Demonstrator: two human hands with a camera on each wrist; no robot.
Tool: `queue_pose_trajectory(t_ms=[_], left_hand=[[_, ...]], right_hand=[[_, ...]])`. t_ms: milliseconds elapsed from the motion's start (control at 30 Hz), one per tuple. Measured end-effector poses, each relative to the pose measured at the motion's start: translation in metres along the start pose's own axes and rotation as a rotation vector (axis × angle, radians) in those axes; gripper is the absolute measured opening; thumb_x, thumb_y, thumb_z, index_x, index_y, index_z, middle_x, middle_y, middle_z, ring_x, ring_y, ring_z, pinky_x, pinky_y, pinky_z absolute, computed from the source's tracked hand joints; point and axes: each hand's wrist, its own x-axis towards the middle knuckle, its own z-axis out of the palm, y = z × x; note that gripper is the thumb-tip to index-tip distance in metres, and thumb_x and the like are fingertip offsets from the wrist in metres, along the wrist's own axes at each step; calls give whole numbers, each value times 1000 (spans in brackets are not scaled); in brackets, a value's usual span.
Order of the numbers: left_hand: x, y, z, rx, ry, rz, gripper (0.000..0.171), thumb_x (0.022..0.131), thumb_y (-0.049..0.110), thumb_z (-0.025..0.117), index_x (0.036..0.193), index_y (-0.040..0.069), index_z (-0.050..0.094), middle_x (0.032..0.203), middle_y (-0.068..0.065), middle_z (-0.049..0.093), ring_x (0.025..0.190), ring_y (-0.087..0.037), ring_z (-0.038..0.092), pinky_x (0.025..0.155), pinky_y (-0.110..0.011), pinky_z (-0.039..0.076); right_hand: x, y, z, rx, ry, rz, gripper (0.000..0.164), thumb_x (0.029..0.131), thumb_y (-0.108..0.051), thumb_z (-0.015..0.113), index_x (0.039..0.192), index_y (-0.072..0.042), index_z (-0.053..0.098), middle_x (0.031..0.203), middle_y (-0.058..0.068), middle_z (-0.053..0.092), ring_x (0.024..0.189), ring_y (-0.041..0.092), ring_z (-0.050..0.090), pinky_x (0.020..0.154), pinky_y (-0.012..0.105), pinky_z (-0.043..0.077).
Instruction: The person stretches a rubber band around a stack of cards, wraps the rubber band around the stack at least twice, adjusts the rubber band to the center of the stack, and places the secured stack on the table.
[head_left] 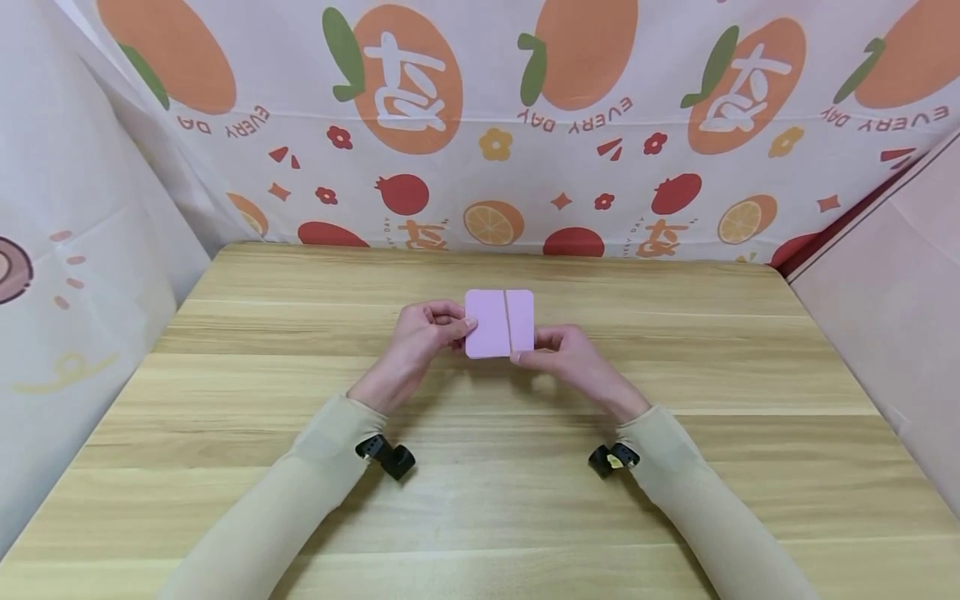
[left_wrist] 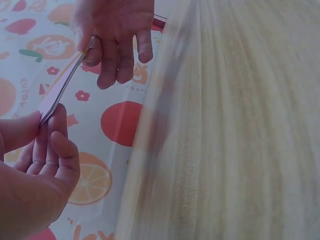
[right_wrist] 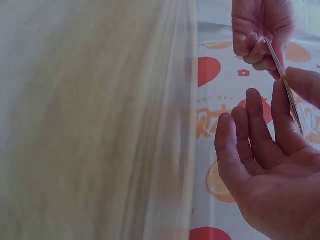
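Observation:
A thin stack of pink cards (head_left: 486,325) with rounded corners is held up over the table in the head view. Around it, right of its middle, runs a narrow tan rubber band (head_left: 507,317). My left hand (head_left: 420,336) pinches the stack's left edge, thumb on the front face. At the lower right, my right hand (head_left: 576,360) has its thumb by the band's lower end and its index finger behind. Seen edge-on in the right wrist view, the stack (right_wrist: 295,107) lies between right thumb and index finger at the band (right_wrist: 284,78); the other fingers spread loosely.
The wooden table (head_left: 480,500) spreads under both forearms. A fruit-print curtain (head_left: 465,175) hangs behind its far edge, with a white cloth (head_left: 82,250) at the left and a pale panel (head_left: 892,275) at the right. Small black cameras (head_left: 397,461) are strapped to both wrists.

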Motion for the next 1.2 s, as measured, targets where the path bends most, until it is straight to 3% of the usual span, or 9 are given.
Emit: queue_pose_trajectory(t_ms=[367, 633, 800, 967, 1200], left_hand=[[-1, -4, 7, -41, 65, 92, 8, 88, -2, 69, 86, 1, 61, 69, 0, 63, 62, -12, 56, 62, -27, 48], [-2, -3, 9, -52, 77, 89, 10, 87, -3, 69, 84, 2, 61, 69, 0, 63, 63, -14, 57, 64, -31, 49], [-4, -2, 13, -45, 72, 89, 9, 87, -4, 69, 85, 0, 61, 70, -1, 63, 63, -12, 57, 63, -27, 49], [-4, -1, 13, -46, 65, 82, 9, 87, -4, 69, 85, 0, 61, 70, -1, 62, 62, -11, 56, 61, -23, 47], [-2, 2, 7, -18, 22, 45, 7, 88, 1, 70, 89, 1, 63, 73, -1, 65, 67, -13, 58, 67, -26, 49]], right_hand=[[-2, -3, 6, 89, 58, 0, 33, 86, -19, 75, 112, 0, 71, 104, 7, 73, 100, 17, 61, 94, 36, 45], [0, -2, 9, 91, 68, 11, 32, 85, -19, 77, 111, -1, 73, 103, 6, 73, 101, 16, 62, 95, 35, 44], [0, -4, 13, 63, 87, 36, 27, 84, -22, 78, 99, 0, 75, 93, 11, 73, 88, 16, 58, 84, 31, 44], [0, -5, 16, 118, 96, 44, 26, 84, -22, 78, 95, 1, 75, 93, 18, 72, 85, 14, 55, 81, 28, 44], [0, -5, 16, 124, 102, 61, 25, 83, -22, 79, 96, 0, 76, 89, 11, 73, 86, 14, 54, 80, 29, 42]])
